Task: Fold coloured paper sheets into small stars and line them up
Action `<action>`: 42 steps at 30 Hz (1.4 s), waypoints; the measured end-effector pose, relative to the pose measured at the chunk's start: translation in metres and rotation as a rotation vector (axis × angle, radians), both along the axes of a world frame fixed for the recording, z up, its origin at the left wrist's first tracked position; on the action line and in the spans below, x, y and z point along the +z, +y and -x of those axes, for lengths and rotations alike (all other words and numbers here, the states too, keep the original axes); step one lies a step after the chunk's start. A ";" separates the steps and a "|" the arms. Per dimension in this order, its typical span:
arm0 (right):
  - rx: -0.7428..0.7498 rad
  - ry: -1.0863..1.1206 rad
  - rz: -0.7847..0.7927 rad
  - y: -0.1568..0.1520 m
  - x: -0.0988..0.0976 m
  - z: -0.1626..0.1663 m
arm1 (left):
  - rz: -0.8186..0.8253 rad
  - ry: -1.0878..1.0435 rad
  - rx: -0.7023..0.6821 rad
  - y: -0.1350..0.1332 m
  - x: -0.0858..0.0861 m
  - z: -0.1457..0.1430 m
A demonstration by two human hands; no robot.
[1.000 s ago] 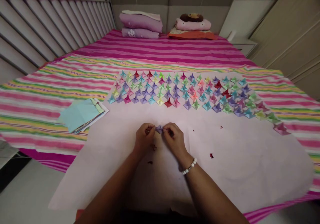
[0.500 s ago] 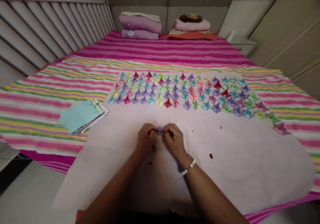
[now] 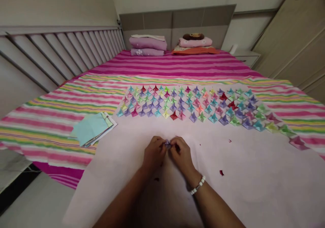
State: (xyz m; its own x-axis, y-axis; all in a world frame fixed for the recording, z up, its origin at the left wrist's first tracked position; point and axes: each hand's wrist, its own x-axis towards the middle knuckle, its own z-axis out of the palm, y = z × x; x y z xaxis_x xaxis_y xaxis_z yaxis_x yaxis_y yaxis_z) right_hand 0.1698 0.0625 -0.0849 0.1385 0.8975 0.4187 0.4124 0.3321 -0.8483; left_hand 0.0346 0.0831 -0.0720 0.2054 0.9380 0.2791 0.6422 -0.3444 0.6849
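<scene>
A small purple folded-paper piece is pinched between my two hands above a large pale pink sheet. My left hand grips its left side, fingers closed. On the other side my right hand pinches it too; a white bead bracelet circles that wrist. The fingers partly cover the piece. Beyond my hands, rows of similar folded-paper pieces in purple, blue, green, pink, red and yellow stand along the far part of the sheet.
A stack of coloured paper sheets lies left of the rows on a striped bedspread. Small dark red scraps are scattered on the pink sheet. Folded purple bedding and a pink-and-orange pile rest by the headboard.
The camera view has tilted up, so everything sits lower in the picture. Both hands still hold the purple paper piece, now a little more covered by the fingers.
</scene>
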 end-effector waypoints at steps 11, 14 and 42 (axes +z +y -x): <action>-0.022 0.010 -0.019 0.002 -0.001 0.001 | 0.082 0.013 -0.019 0.004 0.002 0.001; 0.003 0.001 -0.032 0.002 -0.003 0.002 | 0.067 0.034 -0.011 0.005 0.000 0.001; -0.032 -0.239 -0.030 -0.010 -0.003 0.002 | -0.040 0.146 0.052 -0.005 0.003 -0.003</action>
